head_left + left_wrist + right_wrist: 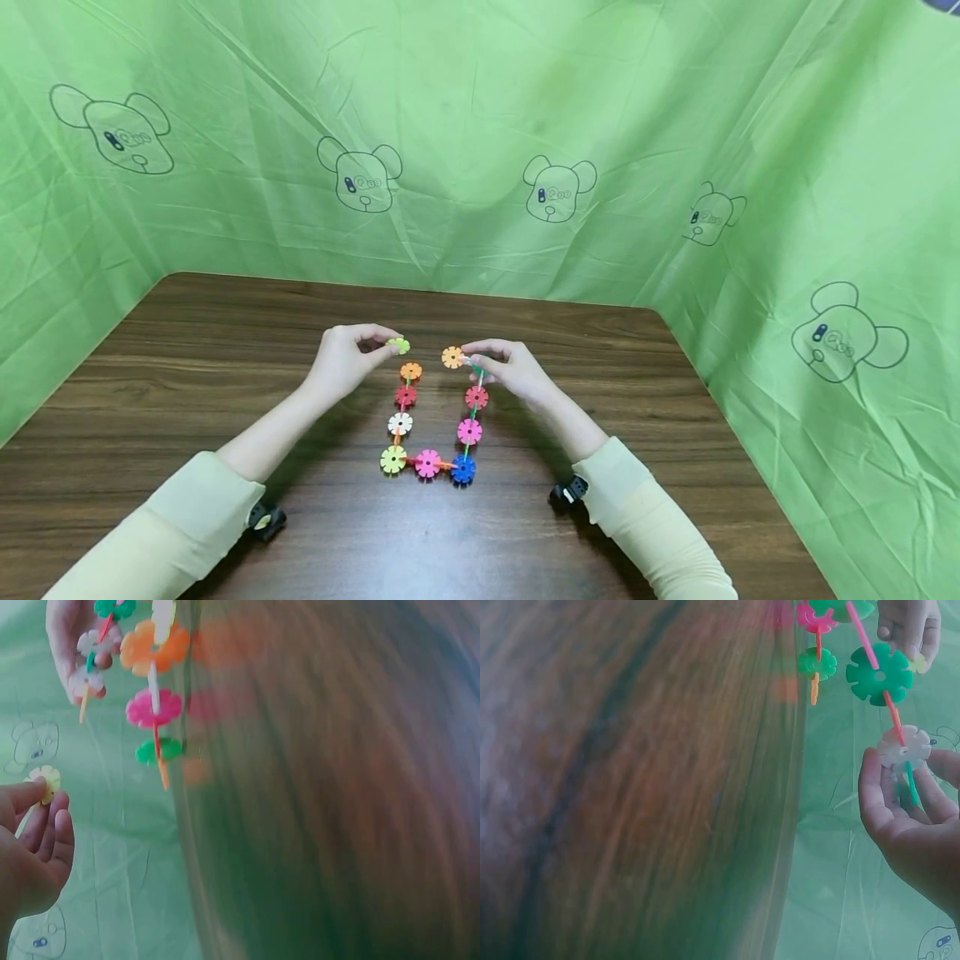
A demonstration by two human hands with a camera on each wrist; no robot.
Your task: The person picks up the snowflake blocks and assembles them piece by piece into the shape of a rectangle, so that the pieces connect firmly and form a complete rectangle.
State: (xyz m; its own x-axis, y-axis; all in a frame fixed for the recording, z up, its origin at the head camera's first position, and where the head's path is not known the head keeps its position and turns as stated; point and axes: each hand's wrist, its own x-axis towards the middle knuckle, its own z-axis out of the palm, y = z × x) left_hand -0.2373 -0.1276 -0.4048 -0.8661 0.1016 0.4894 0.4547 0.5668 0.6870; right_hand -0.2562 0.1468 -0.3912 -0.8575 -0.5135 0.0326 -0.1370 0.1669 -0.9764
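A chain of slotted plastic snowflake discs forms a U on the table, its discs alternately flat and edge-on. A blue disc (pixel 462 469) and a yellow-green disc (pixel 393 460) sit at its near corners. My left hand (pixel 347 360) pinches a loose yellow-green disc (pixel 401 344) between thumb and fingertips, just beyond the orange disc (pixel 410 372) that ends the left arm. At the far end of the right arm, my right hand (pixel 512 367) pinches a white disc (pixel 904 747). A light orange disc (pixel 452 357) juts leftward from those fingertips, towards the left hand.
The dark wooden table (pixel 637 400) lies under the chain. A green curtain (pixel 465 108) with bear-head drawings rises along its back and sides. Black wrist devices show at both cuffs, beside the left sleeve (pixel 202 508) and the right sleeve (pixel 630 500).
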